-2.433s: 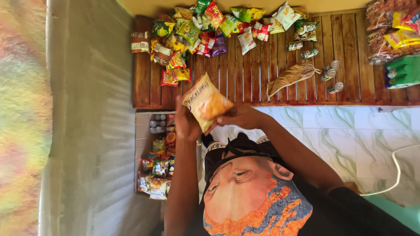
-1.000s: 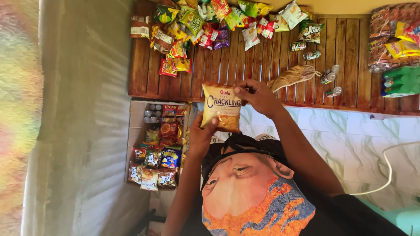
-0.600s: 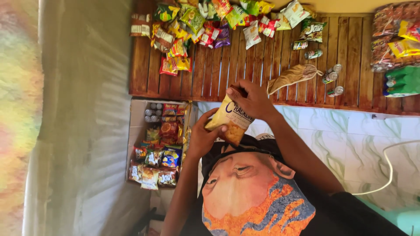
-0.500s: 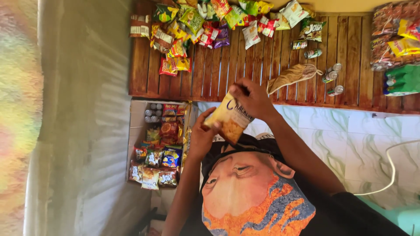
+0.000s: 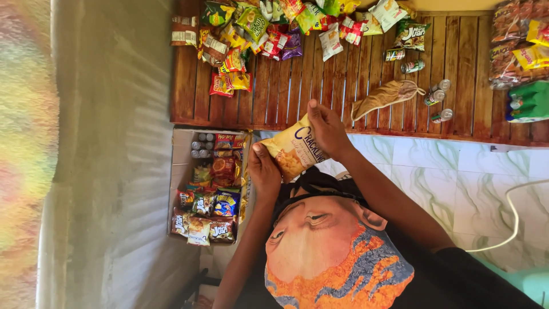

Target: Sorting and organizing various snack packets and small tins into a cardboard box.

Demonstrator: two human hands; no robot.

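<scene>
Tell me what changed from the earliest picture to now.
The yellow crackling snack bag came down from over the brown slatted wooden table to in front of the chest, and turned. Both the left hand and the right hand grip it now, as before. The snack packets heaped on the table and the cardboard box of snacks stayed put.

Slatted wooden desk (image 5: pixel 286 97), heap of colourful snack packets (image 5: pixel 269 28) along its far edge, tan cloth pouch (image 5: pixel 384 97), small cans (image 5: pixel 403 60), little jars (image 5: pixel 437 100), open cardboard box (image 5: pixel 178 171) of snacks beside marbled floor tiles (image 5: pixel 457 177), white cable (image 5: pixel 509 217).
</scene>
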